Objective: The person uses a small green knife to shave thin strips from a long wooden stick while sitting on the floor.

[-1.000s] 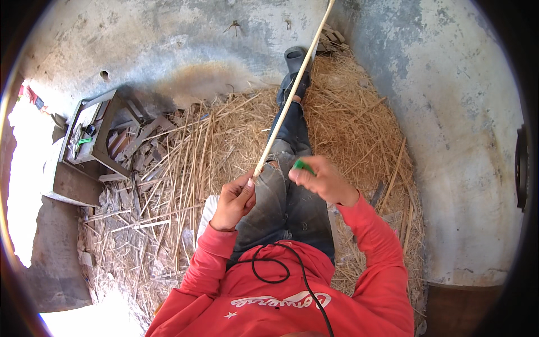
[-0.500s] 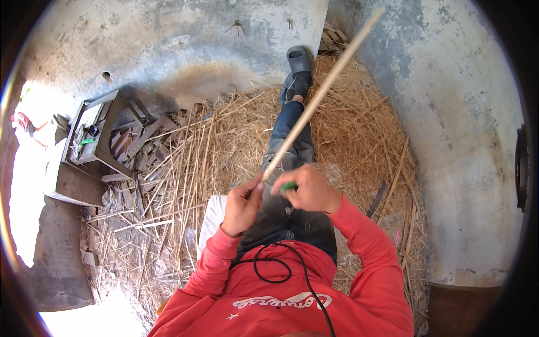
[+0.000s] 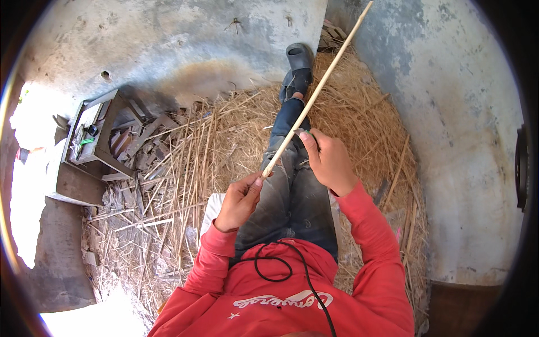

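Note:
A long, pale wooden stick (image 3: 325,83) slants from my lap up toward the far right. My left hand (image 3: 240,201) is closed round its near end, thumb on top. Further up the stick, my right hand (image 3: 331,159) is closed on a small green-handled knife (image 3: 299,131). Most of the knife is hidden by the fingers; a short greyish edge shows against the stick. Beneath the stick lie my legs in dark, worn trousers (image 3: 286,196), the one visible foot in a grey clog (image 3: 298,56).
Straw-like shavings (image 3: 359,112) and long thin strips (image 3: 191,151) cover the floor. At left, a wooden frame (image 3: 104,135) holds a small green object (image 3: 87,141) and a dark one. Concrete walls (image 3: 460,140) curve round. A black cord (image 3: 275,261) lies over my red top.
My right hand has moved away from the left hand, up along the stick, bringing the knife against it. The stick's far end has shifted slightly left and up. My left hand stays nearly in place.

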